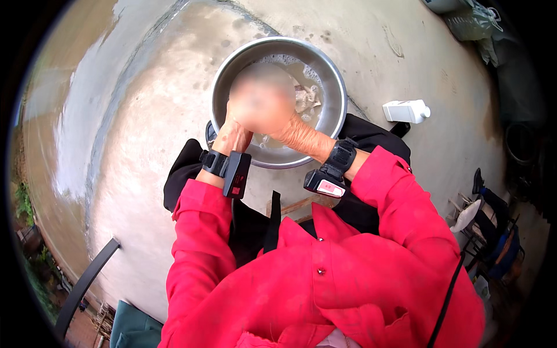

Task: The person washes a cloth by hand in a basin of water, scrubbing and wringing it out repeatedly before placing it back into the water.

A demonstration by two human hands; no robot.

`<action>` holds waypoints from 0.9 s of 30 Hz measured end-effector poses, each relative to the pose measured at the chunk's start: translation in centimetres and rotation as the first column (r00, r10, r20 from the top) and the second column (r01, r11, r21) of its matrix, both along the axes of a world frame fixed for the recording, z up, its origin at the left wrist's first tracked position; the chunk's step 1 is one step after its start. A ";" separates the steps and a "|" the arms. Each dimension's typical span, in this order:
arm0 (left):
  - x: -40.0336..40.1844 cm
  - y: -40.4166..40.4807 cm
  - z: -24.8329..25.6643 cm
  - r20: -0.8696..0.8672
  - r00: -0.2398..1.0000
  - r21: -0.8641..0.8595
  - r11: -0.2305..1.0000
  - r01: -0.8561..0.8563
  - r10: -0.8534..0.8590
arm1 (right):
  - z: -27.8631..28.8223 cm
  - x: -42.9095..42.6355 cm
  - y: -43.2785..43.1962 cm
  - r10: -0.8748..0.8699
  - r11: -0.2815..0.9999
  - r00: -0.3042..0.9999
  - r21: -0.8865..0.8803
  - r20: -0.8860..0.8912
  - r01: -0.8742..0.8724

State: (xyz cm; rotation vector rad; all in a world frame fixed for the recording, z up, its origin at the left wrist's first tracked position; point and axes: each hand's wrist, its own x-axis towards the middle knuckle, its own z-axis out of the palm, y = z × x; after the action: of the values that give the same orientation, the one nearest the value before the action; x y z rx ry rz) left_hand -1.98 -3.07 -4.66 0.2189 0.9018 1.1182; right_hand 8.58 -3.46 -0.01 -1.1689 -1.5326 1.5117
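Note:
Before me a round stainless steel basin (335,87) holds cloudy water (293,67) with patches of suds along its far side. Both hands are together over the middle of the basin. A blurred patch covers most of them, so what their fingers do or grip is hidden. My left hand (240,111) comes in from the near left, and my right hand (282,119) reaches in from the near right. Beside the right hand lies a pale, wet, crumpled thing (307,97), perhaps cloth, partly in the water. Each wrist wears a black strapped device.
A white plastic bottle (405,111) lies on its side on the concrete floor (143,143), right of the basin. Bags (472,21) stand at the far right. Another person's dark-clothed legs (494,209) show at the right rim. A dark curved bar (89,282) rises at lower left.

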 end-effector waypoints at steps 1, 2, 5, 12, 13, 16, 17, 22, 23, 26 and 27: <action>0.9 0.3 0.9 0.049 0.998 -0.085 0.996 -0.041 0.046 | -0.5 -0.2 0.3 -0.016 1.000 1.000 0.001 0.007 0.016; 1.7 0.6 1.6 0.053 0.996 -0.154 0.986 -0.066 0.075 | -1.5 -0.5 0.8 -0.121 0.992 0.987 0.056 0.110 0.116; 2.8 1.1 2.1 -0.040 0.989 -0.308 0.940 -0.145 0.139 | -2.5 -0.7 2.7 -0.202 0.978 0.943 0.095 0.263 0.183; 3.5 1.8 0.7 -0.266 0.953 -0.302 0.926 -0.225 0.145 | -5.0 0.9 5.0 -0.301 0.953 0.835 0.138 0.461 0.268; 3.0 1.8 0.5 -0.271 0.951 -0.304 0.924 -0.232 0.150 | -4.0 0.5 4.6 -0.295 0.956 0.839 0.134 0.458 0.263; 1.2 1.3 0.4 0.052 0.987 -0.125 0.982 -0.143 0.150 | -0.7 -0.2 1.7 -0.226 0.956 0.934 0.248 0.277 0.158; -0.1 1.2 -0.6 0.076 0.994 -0.207 0.976 -0.062 0.079 | -0.1 -0.4 0.7 -0.206 0.931 0.958 0.341 0.198 0.129; 4.0 1.9 0.4 -0.119 0.977 -0.295 0.934 -0.204 0.176 | -2.5 1.6 3.6 -0.268 0.942 0.898 0.288 0.348 0.170; 4.1 2.2 0.4 -0.159 0.977 -0.335 0.923 -0.191 0.145 | -3.3 2.3 4.8 -0.307 0.932 0.886 0.299 0.347 0.206; 2.6 2.4 0.6 -0.152 0.984 -0.234 0.964 -0.127 0.092 | -2.4 3.0 6.3 -0.258 0.948 0.802 0.301 0.539 0.103; 2.4 2.5 0.9 -0.265 0.964 -0.179 0.984 -0.027 -0.022 | -2.6 3.3 6.5 -0.261 0.961 0.882 0.193 0.392 0.199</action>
State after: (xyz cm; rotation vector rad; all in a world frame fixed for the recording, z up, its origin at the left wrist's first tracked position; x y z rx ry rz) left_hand 0.42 -0.60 -3.81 0.2214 1.2375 1.0160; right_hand 11.86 3.04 -2.65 -1.5940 -1.6695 1.0127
